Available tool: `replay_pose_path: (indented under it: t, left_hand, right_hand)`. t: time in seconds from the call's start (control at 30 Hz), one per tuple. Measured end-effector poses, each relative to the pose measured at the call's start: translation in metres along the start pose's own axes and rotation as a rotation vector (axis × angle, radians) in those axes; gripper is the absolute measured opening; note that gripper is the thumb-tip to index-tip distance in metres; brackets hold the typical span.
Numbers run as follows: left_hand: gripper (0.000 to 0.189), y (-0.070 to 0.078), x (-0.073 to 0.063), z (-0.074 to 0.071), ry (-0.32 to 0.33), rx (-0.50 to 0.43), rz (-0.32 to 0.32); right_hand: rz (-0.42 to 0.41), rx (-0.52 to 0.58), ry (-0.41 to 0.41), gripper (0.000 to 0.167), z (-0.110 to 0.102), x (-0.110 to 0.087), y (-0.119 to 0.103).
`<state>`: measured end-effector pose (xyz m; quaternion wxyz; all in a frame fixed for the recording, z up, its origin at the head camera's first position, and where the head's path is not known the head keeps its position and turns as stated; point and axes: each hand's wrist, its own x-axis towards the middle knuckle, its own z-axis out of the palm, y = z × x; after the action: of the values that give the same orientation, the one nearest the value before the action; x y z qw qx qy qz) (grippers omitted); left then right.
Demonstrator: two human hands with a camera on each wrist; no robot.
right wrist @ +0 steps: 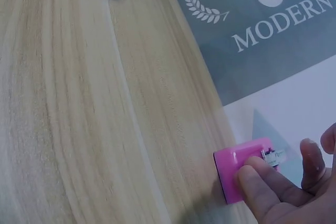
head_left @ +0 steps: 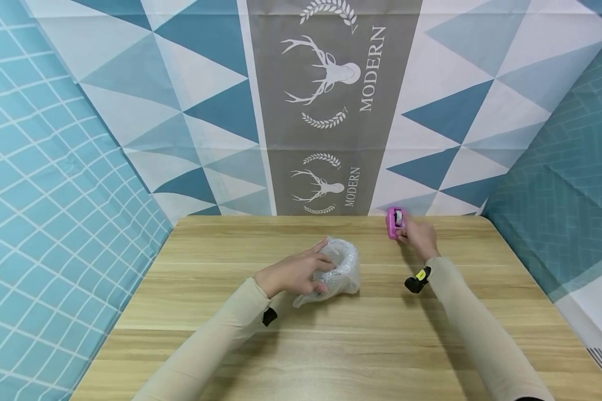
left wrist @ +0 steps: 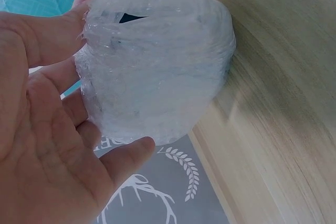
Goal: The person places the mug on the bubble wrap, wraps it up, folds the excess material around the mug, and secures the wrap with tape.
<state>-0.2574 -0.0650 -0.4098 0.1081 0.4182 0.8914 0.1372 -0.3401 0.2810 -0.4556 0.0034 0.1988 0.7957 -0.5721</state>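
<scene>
My left hand [head_left: 301,273] holds a bundle in clear, crinkled bubble wrap [head_left: 350,266], its fingers and thumb round the near side. The bundle is rounded, with a hollow at the top in the head view; what lies inside the wrap cannot be told. In the left wrist view the wrapping [left wrist: 157,72] shows a small dark gap near one end. At the table's far edge, on the right, my right hand [head_left: 421,236] grips a small pink tape dispenser [head_left: 392,224]. In the right wrist view the fingers press on the dispenser's pink side [right wrist: 231,169], beside a small toothed part.
The wooden table [head_left: 331,345] spreads under both hands. Behind it hangs a patterned cloth [head_left: 321,139] with stags and triangles. Blue checked cloth [head_left: 55,223] closes the left side, and a teal cloth [head_left: 557,211] the right.
</scene>
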Motion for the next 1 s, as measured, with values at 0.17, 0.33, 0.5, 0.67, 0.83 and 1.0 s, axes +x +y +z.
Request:
replay_pose_path:
  t: [0.17, 0.33, 0.5, 0.67, 0.83, 1.0]
  left_hand:
    - [0.059, 0.0, -0.001, 0.001, 0.004, -0.002, -0.009]
    - [0.059, 0.0, -0.002, 0.001, 0.012, -0.015, 0.006]
    - [0.059, 0.001, -0.001, 0.001, 0.014, -0.015, 0.009]
    - [0.059, 0.0, -0.002, 0.001, 0.012, -0.016, 0.006]
    - [0.058, 0.0, -0.001, 0.001, 0.009, -0.013, 0.001]
    - [0.058, 0.0, -0.001, 0.002, 0.012, -0.018, 0.004]
  right_hand:
    - [-0.007, -0.015, -0.031, 0.07, -0.002, -0.004, 0.0]
    - [0.008, 0.029, -0.099, 0.065, -0.001, -0.009, 0.003]
    - [0.048, 0.103, -0.164, 0.065, -0.001, -0.011, 0.009]
    - [0.085, 0.121, -0.152, 0.061, 0.002, -0.01, 0.013]
    - [0.066, 0.133, -0.121, 0.053, 0.003, -0.007, 0.014]
    - [0.022, 0.095, -0.052, 0.045, 0.005, -0.004, 0.014]
